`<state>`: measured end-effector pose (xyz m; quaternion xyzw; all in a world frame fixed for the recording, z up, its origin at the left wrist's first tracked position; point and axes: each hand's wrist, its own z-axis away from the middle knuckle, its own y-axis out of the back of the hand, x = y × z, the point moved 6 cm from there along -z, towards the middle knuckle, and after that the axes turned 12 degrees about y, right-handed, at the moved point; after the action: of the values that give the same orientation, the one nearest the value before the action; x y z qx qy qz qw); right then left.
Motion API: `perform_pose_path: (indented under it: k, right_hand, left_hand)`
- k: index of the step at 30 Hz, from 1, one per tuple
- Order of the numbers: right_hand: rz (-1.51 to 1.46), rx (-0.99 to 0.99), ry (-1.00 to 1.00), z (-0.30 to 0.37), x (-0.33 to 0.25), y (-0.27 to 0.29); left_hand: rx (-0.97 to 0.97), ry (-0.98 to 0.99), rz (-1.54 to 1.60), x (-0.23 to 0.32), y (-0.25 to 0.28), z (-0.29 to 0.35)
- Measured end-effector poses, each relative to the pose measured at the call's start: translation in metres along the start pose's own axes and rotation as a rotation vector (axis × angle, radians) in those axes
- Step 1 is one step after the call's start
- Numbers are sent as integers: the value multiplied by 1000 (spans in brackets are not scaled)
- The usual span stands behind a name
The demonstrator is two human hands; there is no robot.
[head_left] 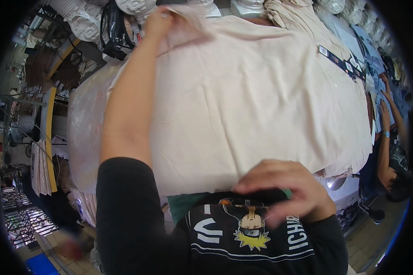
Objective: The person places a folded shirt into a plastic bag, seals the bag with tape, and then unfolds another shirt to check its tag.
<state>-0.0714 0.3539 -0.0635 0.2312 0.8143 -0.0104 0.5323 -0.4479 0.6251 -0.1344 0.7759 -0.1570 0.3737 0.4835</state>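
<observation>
A cream garment (261,101) lies spread over the surface in front of me, with a few long creases. My left hand (159,24) reaches to its far left corner. The fingers are closed on a lifted, blurred flap of this cloth (190,20). My right hand (291,185) hovers by the near edge of the garment, close to my black printed shirt. Its thumb and fingers are apart, and nothing shows between them. Dark hang tags (335,62) rest on the garment at the far right.
Clear plastic wrap (85,121) covers a pale bundle on the left. White ornate column pieces (248,8) and a black bag (114,32) stand along the far side. A bunched beige cloth (293,18) lies there too. At the right, another person's arms (384,114) touch blue clothes.
</observation>
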Motion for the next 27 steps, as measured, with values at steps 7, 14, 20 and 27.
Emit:
perform_pose_path:
  k: [7, 14, 20, 27]
  right_hand:
    - [-101, -73, 398, -8, -82, -1]
    - [-171, -119, 514, 2, -98, -20]
    - [-428, -162, 661, 28, -149, -46]
    - [-287, 52, 678, 58, -146, -92]
  left_hand:
    - [-69, -8, -39, 68, 14, 82]
    - [-525, -61, 281, 139, 97, 304]
    - [-728, -781, 643, 190, 215, 466]
    - [-478, -1017, 687, 214, 252, 524]
